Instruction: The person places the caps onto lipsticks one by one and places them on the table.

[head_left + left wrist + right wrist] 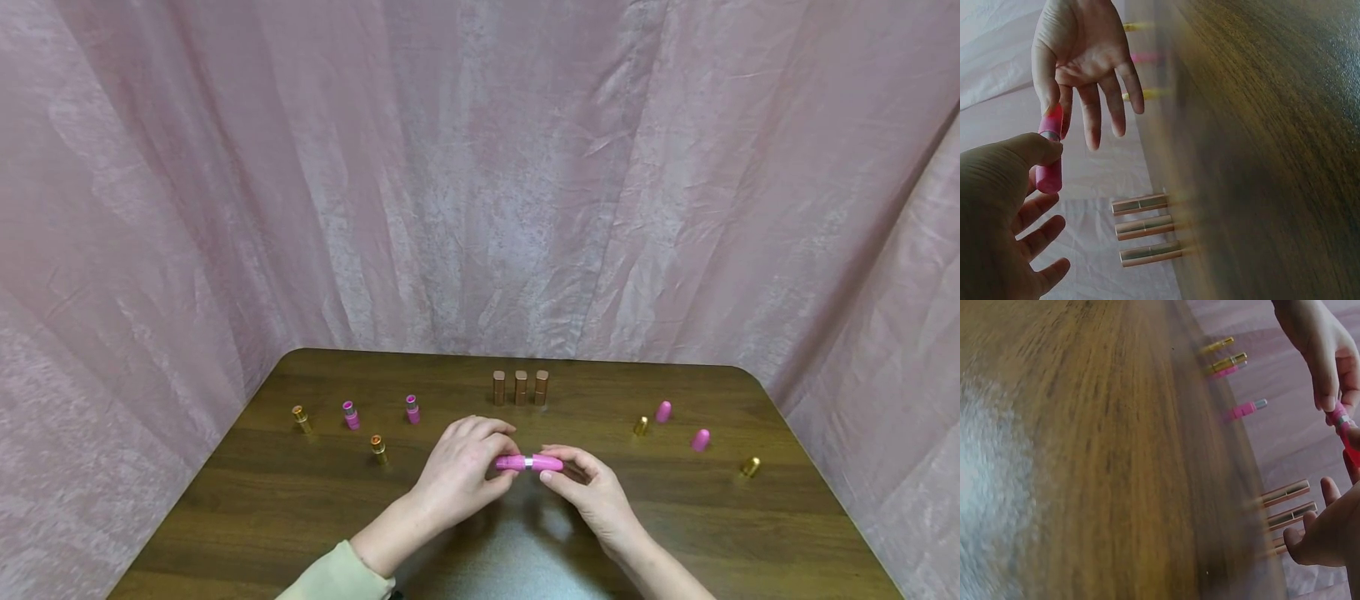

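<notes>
A pink lipstick [528,462] is held crosswise above the table [247,492], its base [512,463] pinched by the left hand [465,471] and its cap [549,463] by the right hand [594,496], with a silver collar showing between the two parts. As only fingertips and thumbs are used, the smooth barrel could be let slip if either pinch were loosened, and a drop onto the wood might be caused. If the parts were tilted against each other, the cap's rim could be jammed or scraped on the collar. The nearer gold tube [378,451], standing upright near the left forearm, could be knocked over by a careless sweep of that arm. The table is finished in dark brown wood grain, its far corners are rounded, and pale glare is thrown across its near middle. The space behind and at both sides is closed off by a pink curtain [480,183] with a mottled sheen, hung in soft folds.
</notes>
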The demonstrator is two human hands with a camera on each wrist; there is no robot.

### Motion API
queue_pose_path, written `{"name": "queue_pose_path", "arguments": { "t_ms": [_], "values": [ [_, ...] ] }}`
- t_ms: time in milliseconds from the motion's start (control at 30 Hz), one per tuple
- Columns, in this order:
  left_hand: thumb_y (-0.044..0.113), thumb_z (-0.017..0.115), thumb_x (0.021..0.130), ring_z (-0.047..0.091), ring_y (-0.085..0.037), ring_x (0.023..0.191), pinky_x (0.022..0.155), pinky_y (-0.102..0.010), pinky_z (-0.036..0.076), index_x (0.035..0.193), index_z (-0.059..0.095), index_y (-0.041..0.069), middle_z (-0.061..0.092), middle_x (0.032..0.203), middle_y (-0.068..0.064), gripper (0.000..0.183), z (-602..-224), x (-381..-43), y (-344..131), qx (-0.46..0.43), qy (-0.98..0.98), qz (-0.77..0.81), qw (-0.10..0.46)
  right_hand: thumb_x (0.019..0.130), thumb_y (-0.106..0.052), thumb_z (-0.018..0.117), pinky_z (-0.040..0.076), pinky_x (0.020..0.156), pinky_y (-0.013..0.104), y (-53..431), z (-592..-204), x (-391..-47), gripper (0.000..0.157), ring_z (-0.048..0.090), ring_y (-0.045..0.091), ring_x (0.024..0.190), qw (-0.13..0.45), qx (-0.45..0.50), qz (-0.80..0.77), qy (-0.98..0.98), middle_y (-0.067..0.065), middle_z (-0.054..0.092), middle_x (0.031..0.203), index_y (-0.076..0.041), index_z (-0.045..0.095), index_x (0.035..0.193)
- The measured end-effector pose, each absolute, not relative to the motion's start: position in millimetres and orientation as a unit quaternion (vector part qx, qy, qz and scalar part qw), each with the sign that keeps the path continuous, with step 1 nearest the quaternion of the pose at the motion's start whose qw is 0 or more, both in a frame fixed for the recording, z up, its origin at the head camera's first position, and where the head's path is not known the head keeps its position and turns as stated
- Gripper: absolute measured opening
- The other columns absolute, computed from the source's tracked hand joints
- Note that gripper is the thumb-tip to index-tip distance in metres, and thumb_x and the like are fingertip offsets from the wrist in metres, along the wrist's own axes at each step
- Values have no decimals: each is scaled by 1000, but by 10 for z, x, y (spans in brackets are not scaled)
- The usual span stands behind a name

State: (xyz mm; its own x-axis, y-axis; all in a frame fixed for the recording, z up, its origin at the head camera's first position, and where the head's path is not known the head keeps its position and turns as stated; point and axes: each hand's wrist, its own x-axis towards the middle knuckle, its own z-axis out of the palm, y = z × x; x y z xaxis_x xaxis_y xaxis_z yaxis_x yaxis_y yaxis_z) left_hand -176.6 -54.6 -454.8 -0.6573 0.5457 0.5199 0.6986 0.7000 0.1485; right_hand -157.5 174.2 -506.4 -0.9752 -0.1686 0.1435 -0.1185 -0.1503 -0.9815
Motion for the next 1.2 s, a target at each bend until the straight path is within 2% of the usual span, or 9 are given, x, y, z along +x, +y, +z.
{"name": "queue_pose_path", "arguments": {
  "t_ms": [133, 267, 467, 633, 833, 1033, 1200],
  "values": [
    [26, 82, 82, 59, -15, 119, 112, -44, 39, 94, 71, 25, 68, 124, 4, 17, -4541, -1772, -541, -357, -890, -163, 232, 89, -1, 76, 53, 97, 31, 1729, -5078, -1582, 36, 62, 20, 121, 10, -126, -733, 668, 16, 62, 133, 9, 65, 122],
    [27, 83, 81, 59, -16, 118, 111, -45, 40, 94, 72, 25, 68, 123, 4, 17, -4540, -1779, -541, -367, -885, -155, 242, 88, -4, 79, 54, 94, 31, 1724, -5075, -1585, 31, 63, 20, 120, 2, -130, -713, 689, 18, 62, 134, 1, 70, 118],
    [27, 83, 82, 59, -17, 118, 110, -48, 41, 93, 73, 25, 68, 124, 3, 16, -4545, -1779, -544, -375, -884, -151, 236, 87, -6, 79, 53, 94, 30, 1716, -5085, -1581, 31, 63, 18, 119, -9, -135, -696, 705, 13, 64, 131, -1, 71, 117],
    [27, 83, 83, 59, -18, 120, 112, -48, 39, 94, 74, 26, 67, 126, 3, 15, -4551, -1774, -543, -379, -885, -155, 220, 87, -8, 81, 51, 97, 33, 1708, -5091, -1567, 30, 62, 17, 119, -18, -137, -681, 719, 19, 63, 132, -5, 73, 115],
    [28, 83, 85, 58, -19, 122, 115, -46, 35, 96, 75, 25, 66, 128, 3, 14, -4570, -1767, -536, -380, -886, -152, 219, 87, -8, 81, 50, 98, 32, 1696, -5082, -1555, 31, 61, 18, 120, -21, -134, -682, 719, 22, 63, 132, -3, 72, 116],
    [29, 80, 90, 55, -20, 128, 117, -45, 31, 99, 75, 24, 62, 138, 3, 12, -4587, -1759, -533, -378, -888, -161, 205, 85, -11, 83, 47, 100, 33, 1676, -5070, -1558, 26, 61, 19, 120, -34, -128, -675, 726, 18, 65, 130, -9, 76, 110],
    [31, 79, 91, 55, -21, 128, 116, -46, 33, 98, 74, 23, 61, 138, 2, 12, -4604, -1754, -522, -380, -886, -169, 206, 84, -10, 84, 42, 103, 32, 1657, -5087, -1567, 21, 59, 23, 121, -48, -135, -664, 733, 17, 66, 127, -11, 77, 103]
  ]
}}
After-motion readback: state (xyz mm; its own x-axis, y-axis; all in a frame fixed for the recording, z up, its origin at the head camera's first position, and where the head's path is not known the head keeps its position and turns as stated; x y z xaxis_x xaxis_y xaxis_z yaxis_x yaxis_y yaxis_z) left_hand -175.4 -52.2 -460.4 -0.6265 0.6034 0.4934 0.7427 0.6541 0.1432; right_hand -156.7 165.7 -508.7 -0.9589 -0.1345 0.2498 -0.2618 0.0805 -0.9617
